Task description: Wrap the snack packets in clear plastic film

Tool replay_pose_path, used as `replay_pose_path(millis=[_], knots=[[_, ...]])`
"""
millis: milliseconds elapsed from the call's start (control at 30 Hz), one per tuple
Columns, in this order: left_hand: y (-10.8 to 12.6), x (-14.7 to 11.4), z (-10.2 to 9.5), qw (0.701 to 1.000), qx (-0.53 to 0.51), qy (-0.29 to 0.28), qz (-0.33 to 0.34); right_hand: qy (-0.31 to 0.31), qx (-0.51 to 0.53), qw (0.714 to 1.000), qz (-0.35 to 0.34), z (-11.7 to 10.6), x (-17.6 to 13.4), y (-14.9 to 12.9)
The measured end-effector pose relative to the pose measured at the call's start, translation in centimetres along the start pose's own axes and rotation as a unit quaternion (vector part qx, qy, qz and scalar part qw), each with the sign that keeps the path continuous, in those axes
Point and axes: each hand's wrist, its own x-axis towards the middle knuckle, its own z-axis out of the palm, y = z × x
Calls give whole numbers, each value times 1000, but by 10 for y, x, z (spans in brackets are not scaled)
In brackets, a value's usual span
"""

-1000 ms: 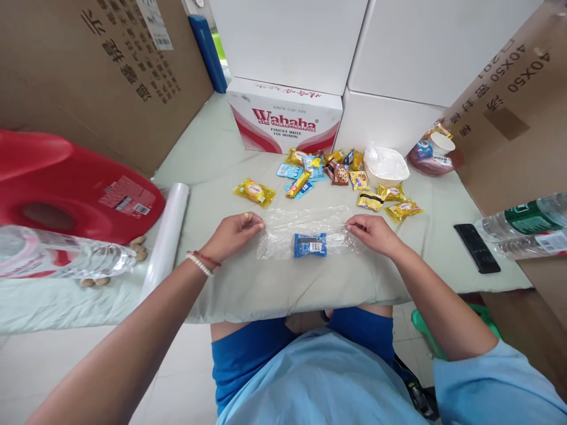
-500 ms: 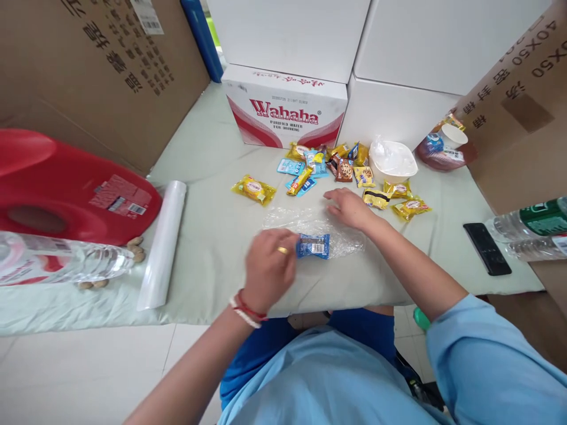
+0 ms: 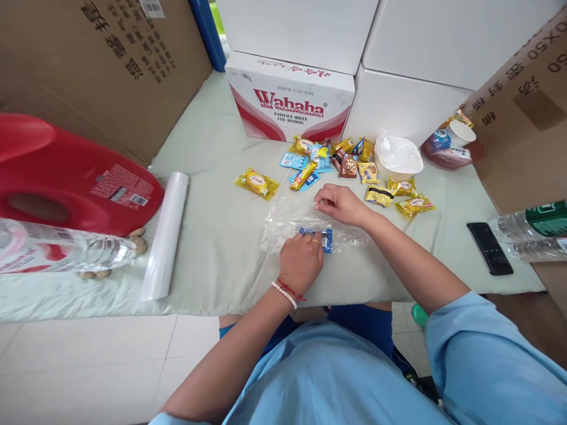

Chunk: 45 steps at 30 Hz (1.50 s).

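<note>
A small blue snack packet (image 3: 326, 241) lies on a crumpled sheet of clear plastic film (image 3: 277, 227) near the table's front. My left hand (image 3: 302, 260) is over the packet's left part, its bent fingers closed on it and hiding some of it. Just behind, my right hand (image 3: 340, 203) pinches the film's far edge, with thumb and forefinger together. Farther back lie several wrapped snacks, among them a yellow stick packet (image 3: 303, 176), a brown cookie packet (image 3: 348, 166) and a yellow packet with a dark band (image 3: 379, 195). A yellow-green wrapped cake (image 3: 257, 183) sits apart at left.
On the left are a white film roll (image 3: 165, 236), a red jug (image 3: 80, 177) and a lying water bottle (image 3: 66, 247). A white bowl (image 3: 401, 162) stands behind, before the Wahaha carton (image 3: 292, 100). A black phone (image 3: 489, 248) and more bottles lie at right.
My left hand has moved right and onto the blue packet. My right hand's fingers have closed, and the film's far edge now rises toward them.
</note>
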Motion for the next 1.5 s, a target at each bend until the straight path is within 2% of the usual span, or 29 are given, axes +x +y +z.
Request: replay_pose_path(millis=[100,267,367,467,567,667,733,800,933,1033,1167,1267,1400,1500], knots=[[2,1,1,1000,-12,3,-10,22,-35,998,-48,6,-33,-16],[-4,-1,3,998,-53,5,-23,29,-41,996,-79,41,-86,-28],[-13,-7,4,993,-108,-7,-44,48,-25,997,-58,62,-100,-29],[-22,-12,4,982,-183,-24,-47,48,-8,998,-40,74,-103,-28],[-30,-10,4,952,-298,-38,-58,48,5,998,-30,77,-104,-27],[-39,-3,3,895,-430,-35,-112,56,22,997,-37,76,-106,-22],[-44,1,1,869,-474,-19,-138,67,34,996,-41,76,-109,-20],[-45,0,-1,884,-447,9,-141,80,45,995,-37,77,-111,-19],[-34,-17,5,958,-262,62,-97,94,52,994,-12,82,-110,-19],[-21,-34,16,982,-170,43,-66,114,57,992,14,86,-106,-19],[-11,-44,25,993,-92,-6,-68,144,24,989,33,83,-100,-23],[-9,-41,24,995,-62,-19,-77,146,-38,989,1,74,-99,-31],[-7,-34,19,996,-50,-26,-75,107,-102,988,-43,63,-105,-35],[-10,-34,21,995,-81,-14,-62,56,-98,990,-88,59,-106,-29]])
